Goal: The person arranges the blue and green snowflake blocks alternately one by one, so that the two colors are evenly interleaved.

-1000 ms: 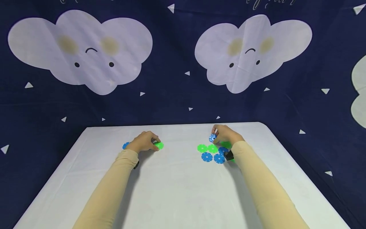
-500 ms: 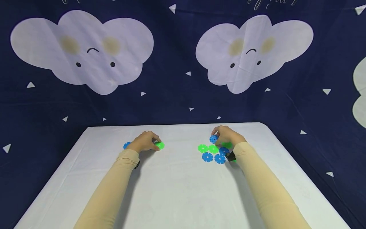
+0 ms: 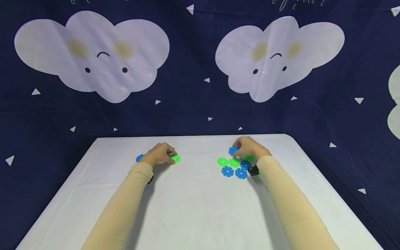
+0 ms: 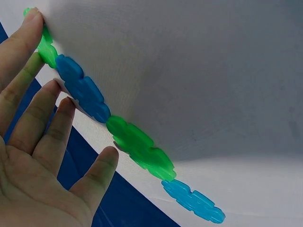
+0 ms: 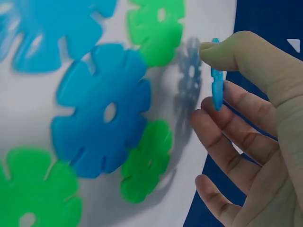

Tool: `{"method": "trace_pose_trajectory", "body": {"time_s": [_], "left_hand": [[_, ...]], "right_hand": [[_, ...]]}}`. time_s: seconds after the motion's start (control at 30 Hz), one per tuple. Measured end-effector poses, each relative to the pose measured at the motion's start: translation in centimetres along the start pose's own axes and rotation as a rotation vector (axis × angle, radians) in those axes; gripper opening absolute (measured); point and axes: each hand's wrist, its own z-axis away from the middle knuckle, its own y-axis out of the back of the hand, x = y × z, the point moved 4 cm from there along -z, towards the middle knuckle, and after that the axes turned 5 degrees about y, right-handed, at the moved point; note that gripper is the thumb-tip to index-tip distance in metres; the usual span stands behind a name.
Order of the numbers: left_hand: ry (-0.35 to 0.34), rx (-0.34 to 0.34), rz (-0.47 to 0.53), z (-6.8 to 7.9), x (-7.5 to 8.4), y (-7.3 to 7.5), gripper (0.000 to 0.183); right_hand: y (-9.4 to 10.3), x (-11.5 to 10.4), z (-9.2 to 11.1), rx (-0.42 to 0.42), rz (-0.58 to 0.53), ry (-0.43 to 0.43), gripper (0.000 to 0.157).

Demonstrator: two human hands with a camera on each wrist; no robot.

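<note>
My left hand (image 3: 158,153) rests at the far left of the table, its thumb and index finger pinching the rim of a green snowflake disc (image 4: 47,51). That disc heads a row lying flat: a blue disc (image 4: 83,89), another green disc (image 4: 140,146) and a light blue disc (image 4: 193,201) follow, end to end. In the head view my hand hides the middle of the row. My right hand (image 3: 249,147) holds a blue snowflake disc (image 5: 217,80) on edge between thumb and fingers, raised off the table, its shadow falling on the cloth.
Beneath and in front of the right hand lie loose discs, several of them blue (image 3: 227,171) and green (image 3: 223,161). A white cloth covers the table (image 3: 200,208). Behind its far edge hangs a dark blue curtain (image 3: 187,118) with clouds.
The blue disc in my right hand has turned a little, showing more of its plain blue face. My left hand stays on the green disc. The whole head view has shifted slightly.
</note>
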Motion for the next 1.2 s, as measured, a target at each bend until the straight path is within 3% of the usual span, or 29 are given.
{"method": "trace_pose_trajectory", "body": {"time_s": [0.2, 0.67, 1.2], "left_hand": [[0.004, -0.001, 0.005, -0.1, -0.1, 0.0, 0.04], [0.005, -0.002, 0.012, 0.0, -0.1, -0.1, 0.039], [0.019, -0.002, 0.018, 0.1, -0.1, 0.1, 0.039]], "right_hand": [[0.2, -1.6, -0.5, 0.033, -0.015, 0.078, 0.051], [-0.9, -5.8, -2.4, 0.061, -0.086, 0.152, 0.051], [-4.1, -10.6, -4.2, 0.027, -0.143, 0.23, 0.049]]}}
